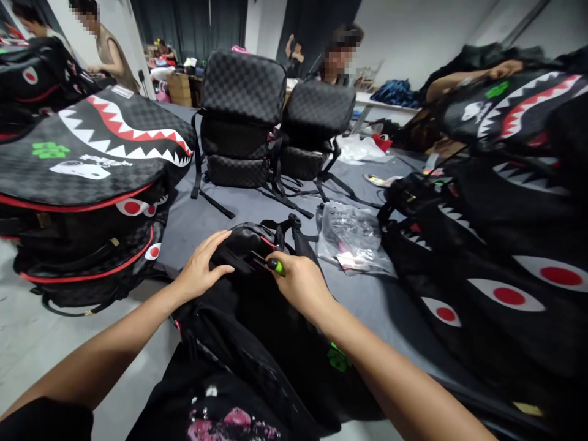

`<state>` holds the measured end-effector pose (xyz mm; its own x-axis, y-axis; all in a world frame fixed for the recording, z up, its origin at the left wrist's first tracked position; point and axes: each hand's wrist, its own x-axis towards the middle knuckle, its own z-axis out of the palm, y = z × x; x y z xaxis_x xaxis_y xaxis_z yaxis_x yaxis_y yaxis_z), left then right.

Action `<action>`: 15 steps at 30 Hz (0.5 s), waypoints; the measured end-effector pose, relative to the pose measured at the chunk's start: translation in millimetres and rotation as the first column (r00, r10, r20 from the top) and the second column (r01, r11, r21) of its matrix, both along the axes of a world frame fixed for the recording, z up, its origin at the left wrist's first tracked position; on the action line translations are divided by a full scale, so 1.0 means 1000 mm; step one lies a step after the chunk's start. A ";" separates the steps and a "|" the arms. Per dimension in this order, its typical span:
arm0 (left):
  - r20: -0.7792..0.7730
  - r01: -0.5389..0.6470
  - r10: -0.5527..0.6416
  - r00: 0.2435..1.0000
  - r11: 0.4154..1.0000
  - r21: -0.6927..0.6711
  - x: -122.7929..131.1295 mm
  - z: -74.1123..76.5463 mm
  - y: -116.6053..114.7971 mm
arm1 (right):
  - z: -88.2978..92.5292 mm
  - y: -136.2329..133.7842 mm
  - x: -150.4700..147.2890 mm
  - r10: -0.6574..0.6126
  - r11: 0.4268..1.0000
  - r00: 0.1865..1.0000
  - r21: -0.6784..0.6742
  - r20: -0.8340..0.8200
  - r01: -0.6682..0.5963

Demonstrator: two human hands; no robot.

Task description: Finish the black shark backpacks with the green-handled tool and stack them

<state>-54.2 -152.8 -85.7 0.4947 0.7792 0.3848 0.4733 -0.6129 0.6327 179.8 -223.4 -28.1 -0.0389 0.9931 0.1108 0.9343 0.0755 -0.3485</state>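
Note:
A black backpack (261, 300) lies in front of me at the table edge, its checked, red-piped end farthest away. My left hand (202, 269) rests on the left of that end, fingers stretched and thumb apart, pressing on the fabric. In my right hand (298, 278) is a small pair of snips (276, 266) with a green-and-black handle. Its narrow metal tip points left, close to the black fabric between my hands. Most of the handle is hidden in my fingers. Whether the tip touches the bag, I cannot tell.
Shark-mouth backpacks are stacked at left (105, 159) and right (519, 245). Two checked backpacks (243, 92) stand ahead with loose straps on the grey tabletop (184, 220). A clear plastic bag (351, 236) lies right of my hands. A co-worker's hand (505, 68) rests on the right stack.

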 end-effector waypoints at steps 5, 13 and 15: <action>0.040 -0.015 0.012 0.999 0.997 0.076 -0.001 -0.008 -0.005 | -0.001 0.012 -0.016 0.133 0.974 0.975 -0.207 0.177 -0.095; 0.031 -0.010 0.006 0.999 0.991 0.132 0.000 -0.018 -0.001 | 0.005 0.026 -0.034 0.248 0.949 0.906 -0.274 0.343 -0.156; 0.034 0.003 -0.007 0.999 0.991 0.131 -0.001 -0.019 0.000 | 0.008 0.026 -0.035 0.268 0.943 0.891 -0.288 0.367 -0.165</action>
<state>-55.3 -152.9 -104.4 0.4832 0.7187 0.5000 0.4498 -0.6938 0.5625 144.8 -197.9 -20.1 -0.2453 0.9481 -0.2023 0.9673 0.2531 0.0134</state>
